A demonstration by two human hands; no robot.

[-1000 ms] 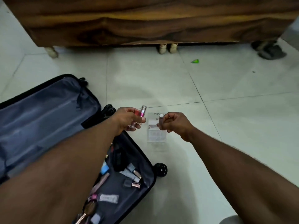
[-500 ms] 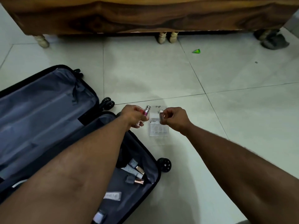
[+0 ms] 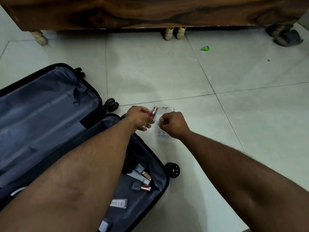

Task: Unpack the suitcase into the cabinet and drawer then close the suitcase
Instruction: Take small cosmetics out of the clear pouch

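Observation:
The black suitcase [image 3: 50, 104] lies open on the tiled floor at the left, its grey lining showing. Several small cosmetic tubes and bottles [image 3: 142, 178] lie in its near half. My left hand [image 3: 138, 118] grips pink and red lip-gloss tubes [image 3: 153, 113] just past the suitcase's edge. My right hand [image 3: 172, 124] pinches a small clear item over a clear plastic organiser [image 3: 164, 131] that sits on the floor. The wooden cabinet [image 3: 150, 12] stands on short pale legs along the top of the view.
A green scrap [image 3: 205, 48] lies on the tiles near the cabinet. Dark slippers [image 3: 286, 37] sit at the far right by a cabinet leg. Suitcase wheels [image 3: 172, 170] stick out beside my right forearm.
Both hands have drawn closer together over the clear organiser. My right hand has dropped lower onto it, and the small tube it held upright is now hidden. The view has tilted down.

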